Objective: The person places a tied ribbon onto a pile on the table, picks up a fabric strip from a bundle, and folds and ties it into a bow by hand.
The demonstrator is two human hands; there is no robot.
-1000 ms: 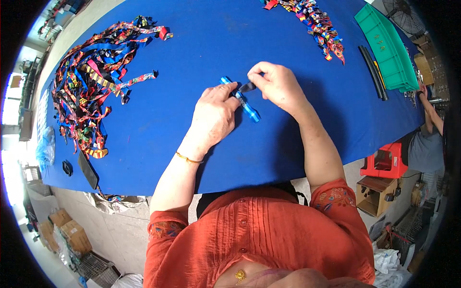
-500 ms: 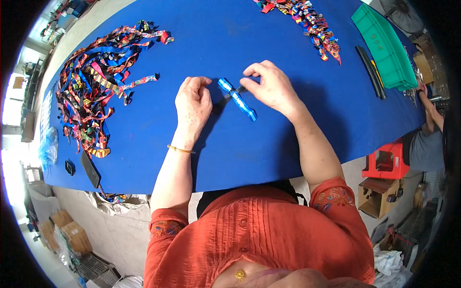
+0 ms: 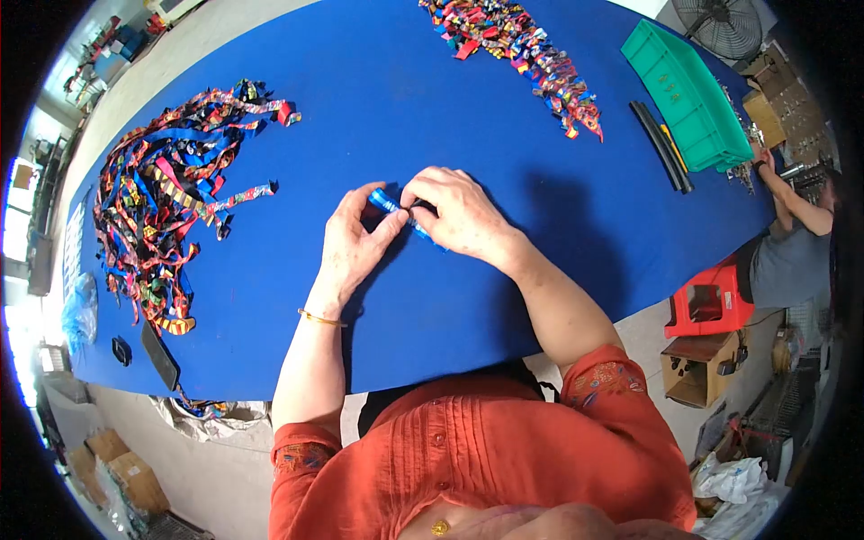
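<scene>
A short blue strap with light markings [image 3: 384, 202] lies between my two hands above the blue table [image 3: 360, 108]. My left hand [image 3: 354, 236] has its thumb and fingers closed on the strap's upper left part. Against its middle, my right hand [image 3: 453, 212] pinches the strap with curled fingers. The lower end of the strap shows beneath the right fingers. Some dark material sits between the fingertips, mostly hidden.
A heap of colourful straps [image 3: 162, 198] lies at the left, and a long bunch [image 3: 531, 54] at the top. A green crate [image 3: 688, 99] and dark strips [image 3: 661, 144] are at the right. Another person's arm [image 3: 792, 198] reaches in at the right edge.
Both hands have come together on the blue strap, and my left hand has taken hold of it. The view has shifted, so the table items appear lower and further left.
</scene>
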